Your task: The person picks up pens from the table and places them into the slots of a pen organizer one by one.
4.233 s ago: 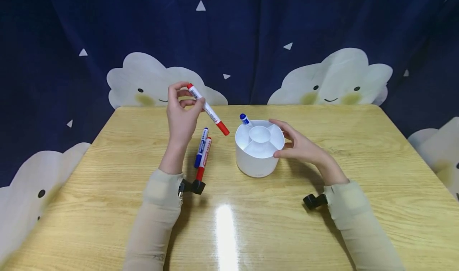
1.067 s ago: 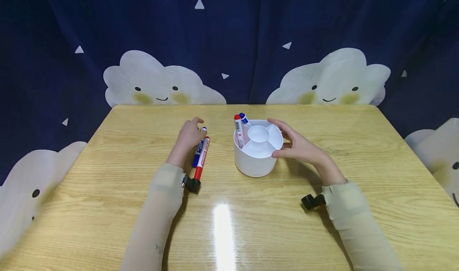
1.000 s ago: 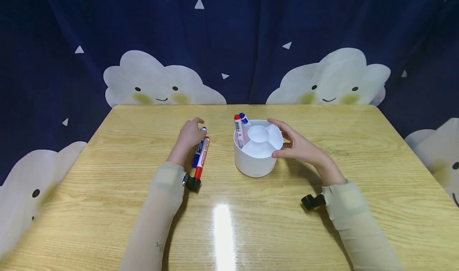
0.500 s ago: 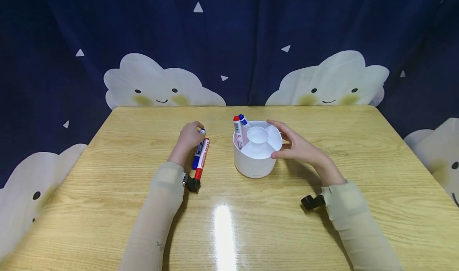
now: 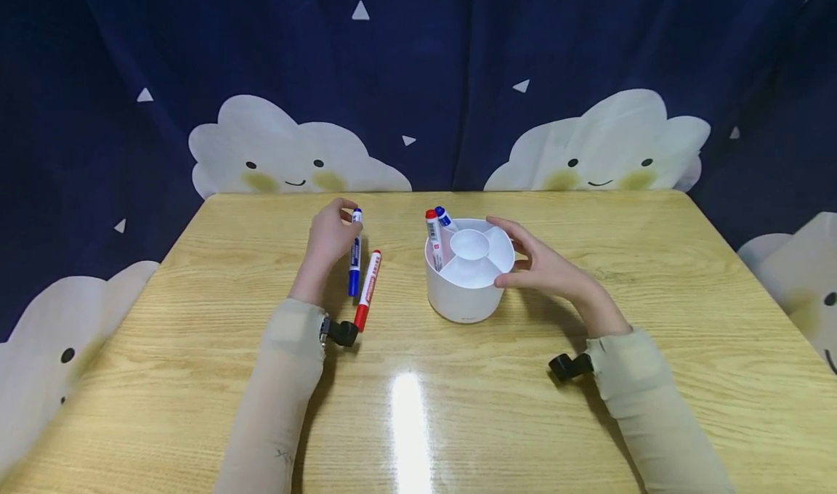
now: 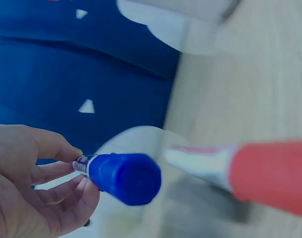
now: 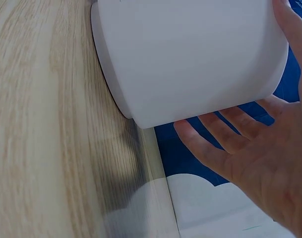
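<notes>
My left hand (image 5: 330, 234) pinches a blue-capped marker (image 5: 355, 256) near its far end, cap towards me; in the left wrist view the blue cap (image 6: 131, 179) faces the camera. To its right, a red-capped marker (image 5: 369, 285) lies on the table. My right hand (image 5: 548, 265) grips the right side of a white round pen holder (image 5: 463, 301), thumb at the front and fingers behind. A red marker (image 5: 433, 234) and another blue marker (image 5: 444, 219) stand in the holder's left compartments. In the right wrist view, fingertips touch the holder's wall (image 7: 190, 59).
The wooden table (image 5: 523, 407) ends at a dark blue curtain (image 5: 458, 58) with cloud prints. A black wrist camera (image 5: 341, 333) sits near the lower end of the lying red marker. Another wrist camera (image 5: 570, 367) is on the right arm.
The left hand put a red marker into the holder earlier, then reached back to the blue marker. It now has that marker, lifted and moved left. The right hand stays on the holder.
</notes>
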A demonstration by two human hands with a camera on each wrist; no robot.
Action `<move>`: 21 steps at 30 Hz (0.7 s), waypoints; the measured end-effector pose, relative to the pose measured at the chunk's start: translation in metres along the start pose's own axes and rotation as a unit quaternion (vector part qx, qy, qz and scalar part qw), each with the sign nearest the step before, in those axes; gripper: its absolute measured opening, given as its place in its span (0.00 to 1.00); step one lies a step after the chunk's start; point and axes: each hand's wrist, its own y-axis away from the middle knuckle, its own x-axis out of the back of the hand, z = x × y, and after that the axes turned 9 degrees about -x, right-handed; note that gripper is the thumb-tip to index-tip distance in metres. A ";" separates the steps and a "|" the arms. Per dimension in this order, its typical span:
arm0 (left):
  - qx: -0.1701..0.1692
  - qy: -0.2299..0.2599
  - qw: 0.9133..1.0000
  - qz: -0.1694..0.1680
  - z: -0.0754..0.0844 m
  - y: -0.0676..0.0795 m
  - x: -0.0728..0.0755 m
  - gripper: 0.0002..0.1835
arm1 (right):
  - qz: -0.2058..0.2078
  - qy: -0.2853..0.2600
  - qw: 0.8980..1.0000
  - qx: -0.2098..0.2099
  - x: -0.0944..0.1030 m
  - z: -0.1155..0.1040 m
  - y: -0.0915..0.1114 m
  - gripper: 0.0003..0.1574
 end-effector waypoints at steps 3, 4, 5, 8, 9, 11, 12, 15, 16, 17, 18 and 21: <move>-0.012 0.027 0.999 0.024 0.009 0.001 0.006 0.20 | 0.003 0.001 1.000 -0.002 0.000 0.000 0.000 0.56; -0.015 0.035 0.999 0.030 0.011 0.002 0.008 0.20 | 0.004 0.001 1.000 -0.002 0.000 0.000 0.000 0.56; -0.021 0.040 0.998 0.035 0.014 0.002 0.010 0.20 | 0.005 0.002 1.000 -0.003 0.000 0.001 0.000 0.56; -0.030 0.056 0.997 0.048 0.020 0.003 0.013 0.20 | 0.006 0.001 1.000 -0.002 0.000 0.001 0.000 0.56; -0.032 0.060 0.996 0.052 0.022 0.003 0.014 0.20 | 0.006 0.000 1.000 -0.002 0.000 0.001 0.000 0.56; -0.035 0.079 0.995 0.056 0.025 0.004 0.015 0.20 | 0.006 0.000 1.000 -0.002 0.000 0.000 0.000 0.56; -0.035 0.092 0.993 0.058 0.027 0.005 0.016 0.20 | 0.006 0.001 1.000 -0.002 -0.001 0.000 0.000 0.56; -0.038 0.123 0.990 0.063 0.033 0.006 0.017 0.20 | 0.006 0.003 1.000 -0.001 -0.001 -0.001 0.000 0.56; -0.039 0.133 0.988 0.064 0.035 0.007 0.017 0.20 | 0.006 0.004 1.000 -0.001 -0.001 -0.001 0.000 0.56; -0.041 0.137 0.987 0.066 0.038 0.007 0.018 0.20 | 0.006 0.005 1.000 -0.001 -0.001 -0.001 0.000 0.56; -0.044 0.142 0.986 0.069 0.040 0.008 0.018 0.20 | 0.006 0.005 1.000 0.000 -0.001 -0.001 0.000 0.56; -0.060 0.147 0.984 0.079 0.048 0.009 0.020 0.19 | 0.006 0.005 1.000 0.001 -0.001 0.000 0.000 0.56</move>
